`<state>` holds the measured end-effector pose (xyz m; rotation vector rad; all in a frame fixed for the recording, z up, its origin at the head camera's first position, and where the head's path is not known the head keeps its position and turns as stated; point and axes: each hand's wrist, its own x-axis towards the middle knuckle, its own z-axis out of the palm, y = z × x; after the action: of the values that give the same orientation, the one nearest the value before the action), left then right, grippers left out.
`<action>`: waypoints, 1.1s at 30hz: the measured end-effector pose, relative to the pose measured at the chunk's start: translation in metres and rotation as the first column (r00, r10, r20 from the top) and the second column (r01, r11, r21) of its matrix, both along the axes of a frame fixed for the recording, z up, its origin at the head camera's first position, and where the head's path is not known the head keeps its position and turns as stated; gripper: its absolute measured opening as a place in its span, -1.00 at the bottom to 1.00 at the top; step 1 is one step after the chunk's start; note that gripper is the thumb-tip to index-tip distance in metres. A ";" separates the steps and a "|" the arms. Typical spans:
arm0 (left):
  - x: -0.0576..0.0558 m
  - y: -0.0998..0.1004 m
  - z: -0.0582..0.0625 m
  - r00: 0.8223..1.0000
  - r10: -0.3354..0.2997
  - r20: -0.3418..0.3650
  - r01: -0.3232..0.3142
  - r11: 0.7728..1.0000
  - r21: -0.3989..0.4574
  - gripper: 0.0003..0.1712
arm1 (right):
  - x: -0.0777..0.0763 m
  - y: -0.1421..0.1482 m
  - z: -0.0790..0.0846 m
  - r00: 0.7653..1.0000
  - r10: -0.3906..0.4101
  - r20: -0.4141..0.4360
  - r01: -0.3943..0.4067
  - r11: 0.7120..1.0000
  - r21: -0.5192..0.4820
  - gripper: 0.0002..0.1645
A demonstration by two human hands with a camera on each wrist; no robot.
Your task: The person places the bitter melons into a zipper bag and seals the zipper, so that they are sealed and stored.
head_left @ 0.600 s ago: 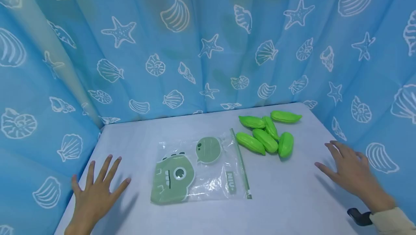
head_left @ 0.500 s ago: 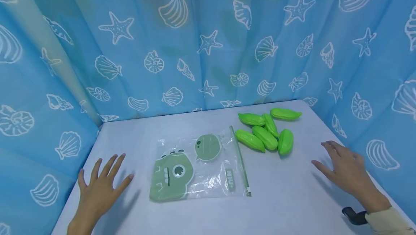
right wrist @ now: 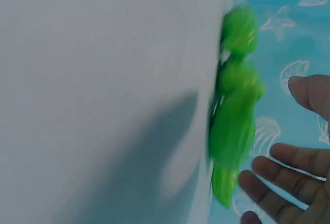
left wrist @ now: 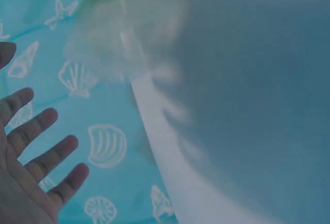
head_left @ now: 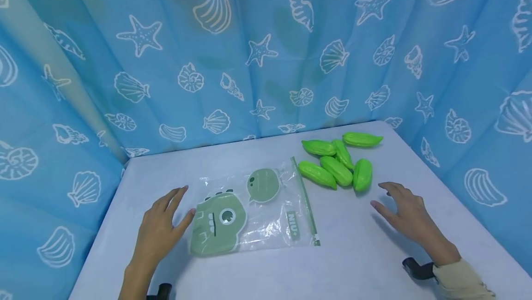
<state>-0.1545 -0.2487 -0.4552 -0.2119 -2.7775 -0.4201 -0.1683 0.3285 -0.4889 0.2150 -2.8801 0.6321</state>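
A clear zip bag (head_left: 266, 217) printed with a green one-eyed monster and a speech bubble lies flat on the table. Its green zip edge (head_left: 305, 201) faces right. My left hand (head_left: 160, 226) is held over the table at the bag's left side, fingers spread and touching nothing. Several bright green, ridged toy vegetables with pointed tips (head_left: 336, 171) lie in a loose group beyond the bag's upper right corner. My right hand (head_left: 405, 214) hovers to the right and nearer than that group, thumb and fingers apart, holding nothing. In the right wrist view the green pieces (right wrist: 234, 126) appear beyond the fingers.
The white-covered table (head_left: 257, 277) is bounded at the back and sides by a blue curtain (head_left: 232, 60) with white shell and starfish prints. Black straps (head_left: 417, 270) show at the wrists, and a light sleeve (head_left: 461, 279) covers the right forearm.
My left hand has moved right, up to the bag's left edge. My right hand has moved left, closer to the green pieces. The bag and green pieces stay put while the head view shifts slightly.
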 end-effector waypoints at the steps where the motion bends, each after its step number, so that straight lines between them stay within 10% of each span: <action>1: -0.001 0.003 0.000 1.000 -0.016 -0.014 0.016 1.000 0.011 -0.24 | 0.000 -0.005 -0.002 1.000 0.006 0.015 -0.005 1.000 -0.028 -0.21; 33: -0.027 0.092 -0.008 0.970 -0.218 -0.109 0.242 0.922 0.301 -0.40 | -0.026 -0.085 -0.033 0.988 0.155 -0.001 -0.149 0.943 -0.298 -0.60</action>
<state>-0.1817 -0.1564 -0.4628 -0.4693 -2.5745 -0.8839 -0.1943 0.2435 -0.5221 0.3896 -2.7588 1.0901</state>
